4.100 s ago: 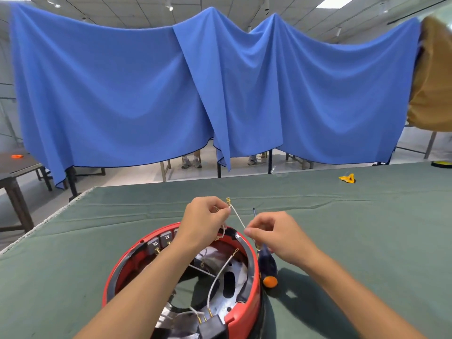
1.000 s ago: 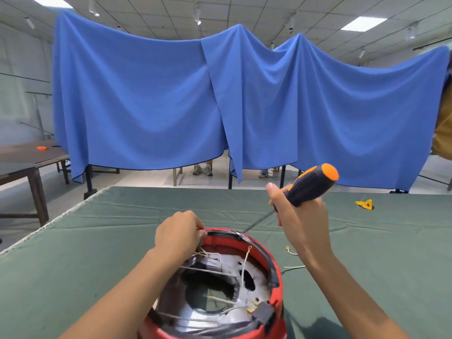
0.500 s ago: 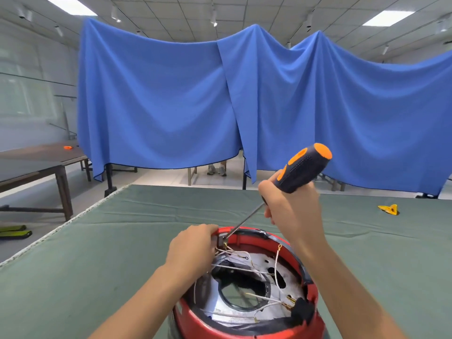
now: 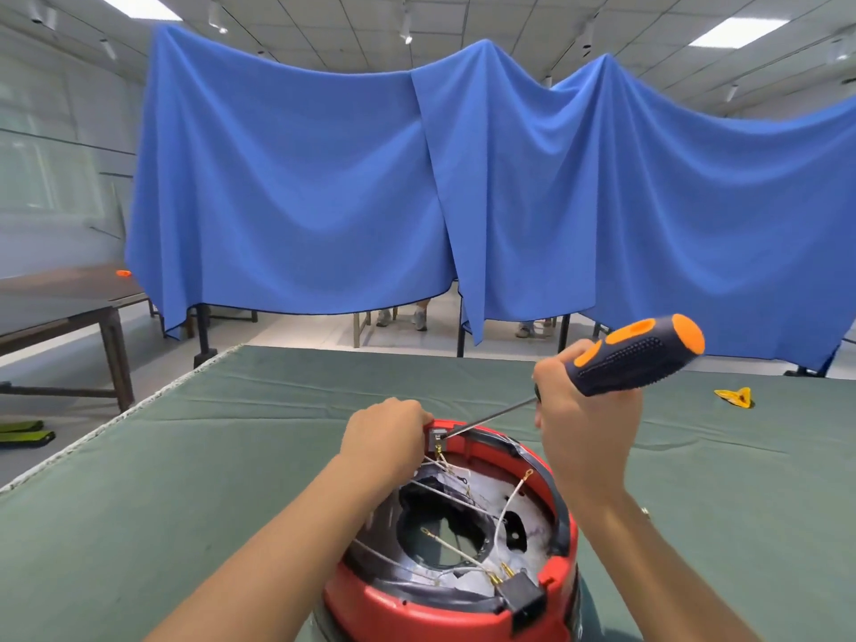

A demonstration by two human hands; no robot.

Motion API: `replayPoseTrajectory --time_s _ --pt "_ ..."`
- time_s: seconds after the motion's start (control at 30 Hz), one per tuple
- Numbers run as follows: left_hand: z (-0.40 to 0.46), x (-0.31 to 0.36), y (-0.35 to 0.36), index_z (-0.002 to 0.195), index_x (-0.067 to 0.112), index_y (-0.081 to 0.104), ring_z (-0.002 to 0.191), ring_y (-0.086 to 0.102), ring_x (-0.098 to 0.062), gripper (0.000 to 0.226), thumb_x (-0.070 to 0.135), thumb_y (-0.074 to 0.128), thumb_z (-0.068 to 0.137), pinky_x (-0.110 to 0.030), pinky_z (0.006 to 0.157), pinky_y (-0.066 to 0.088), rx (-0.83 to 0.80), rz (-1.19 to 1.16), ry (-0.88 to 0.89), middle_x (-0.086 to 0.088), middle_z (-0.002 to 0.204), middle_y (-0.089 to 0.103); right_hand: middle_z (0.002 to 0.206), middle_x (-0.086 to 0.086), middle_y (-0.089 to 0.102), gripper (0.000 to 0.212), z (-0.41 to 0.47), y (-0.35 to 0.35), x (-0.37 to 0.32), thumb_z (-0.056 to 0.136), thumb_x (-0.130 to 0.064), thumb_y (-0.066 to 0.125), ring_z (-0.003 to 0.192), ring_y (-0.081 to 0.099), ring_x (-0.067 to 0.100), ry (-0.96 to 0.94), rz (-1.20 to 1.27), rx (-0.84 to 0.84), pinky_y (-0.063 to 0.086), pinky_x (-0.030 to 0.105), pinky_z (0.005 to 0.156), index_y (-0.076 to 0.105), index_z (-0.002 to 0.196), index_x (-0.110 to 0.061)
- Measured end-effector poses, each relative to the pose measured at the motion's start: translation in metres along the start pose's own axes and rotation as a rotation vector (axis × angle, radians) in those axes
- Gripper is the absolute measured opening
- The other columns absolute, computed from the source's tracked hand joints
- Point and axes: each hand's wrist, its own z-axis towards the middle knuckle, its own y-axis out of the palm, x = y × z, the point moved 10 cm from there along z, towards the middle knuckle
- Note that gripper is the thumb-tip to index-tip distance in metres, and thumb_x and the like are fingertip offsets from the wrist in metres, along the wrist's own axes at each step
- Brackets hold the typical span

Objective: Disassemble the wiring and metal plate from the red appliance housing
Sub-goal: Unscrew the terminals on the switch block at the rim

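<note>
Screw removal at the rim terminal block of the red housing (image 4: 444,600).

On the green cloth-covered surface (image 4: 185,479) sits the round, glossy plastic housing, open side up; inside lie the shiny metal plate (image 4: 532,525), holed at centre, and thin white wires (image 4: 502,512) with brass terminals. The left hand (image 4: 387,433) curls its grip on the far rim beside the small grey block (image 4: 437,436). The right hand (image 4: 583,424) grips the ribbed navy-and-orange screwdriver (image 4: 634,354), tip at the block. Next, probably: seat the tip squarely, then turn.
</note>
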Motion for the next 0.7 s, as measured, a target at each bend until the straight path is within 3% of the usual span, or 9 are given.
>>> replayPoseTrajectory --time_s 0.13,0.2,0.33,0.4,0.57,0.7 --pt "-0.006 0.007 0.009 0.112 0.024 0.061 0.109 0.054 -0.028 0.032 0.014 0.051 0.084 -0.034 0.079 0.041 0.059 -0.027 -0.04 -0.004 0.113 0.063 0.049 0.0 0.036 0.019 -0.004 -0.007 0.011 0.067 -0.012 0.053 0.047 0.036 0.023 0.024 0.018 0.047 0.034 0.029 0.049 0.037 0.058 -0.01" --pt "-0.006 0.0 0.008 0.116 0.024 0.062 0.112 0.054 -0.028 0.035 0.014 0.049 0.085 -0.035 0.086 0.045 0.059 -0.152 -0.019 -0.004 0.117 0.063 0.049 0.001 0.038 0.017 -0.004 -0.009 0.013 0.067 -0.01 0.053 0.047 0.037 0.023 0.023 0.024 0.057 0.035 0.027 0.048 0.039 0.059 -0.009" --pt "-0.003 -0.004 0.009 0.119 0.024 0.064 0.116 0.054 -0.026 0.034 0.016 0.053 0.088 -0.036 0.093 0.045 0.008 -0.302 0.085 -0.003 0.12 0.065 0.054 0.023 0.039 0.019 -0.006 -0.014 0.014 0.07 -0.008 0.054 0.05 0.038 0.026 0.025 0.036 0.079 0.036 0.027 0.049 0.042 0.065 0.006" --pt "-0.002 -0.004 0.008 0.12 0.025 0.064 0.117 0.055 -0.02 0.034 0.018 0.057 0.088 -0.032 0.096 0.045 0.003 -0.361 0.104 0.002 0.121 0.065 0.056 0.022 0.04 0.019 -0.007 -0.015 0.016 0.071 -0.008 0.054 0.051 0.039 0.026 0.032 0.042 0.091 0.035 0.027 0.05 0.043 0.068 0.007" --pt "-0.002 -0.007 0.007 0.122 0.028 0.063 0.115 0.057 -0.016 0.039 0.021 0.058 0.084 -0.03 0.097 0.045 0.01 -0.388 0.101 0.005 0.122 0.065 0.06 0.032 0.041 0.02 -0.009 -0.018 0.016 0.072 -0.008 0.054 0.054 0.037 0.03 0.034 0.061 0.114 0.033 0.031 0.052 0.044 0.071 0.01" --pt "-0.006 -0.007 0.008 0.125 0.03 0.059 0.117 0.055 -0.015 0.046 0.026 0.06 0.08 -0.032 0.097 0.045 0.008 -0.371 0.095 0.008 0.125 0.062 0.058 0.03 0.042 0.019 -0.01 -0.016 0.017 0.075 -0.005 0.054 0.051 0.037 0.026 0.028 0.05 0.108 0.034 0.03 0.052 0.043 0.069 0.01"
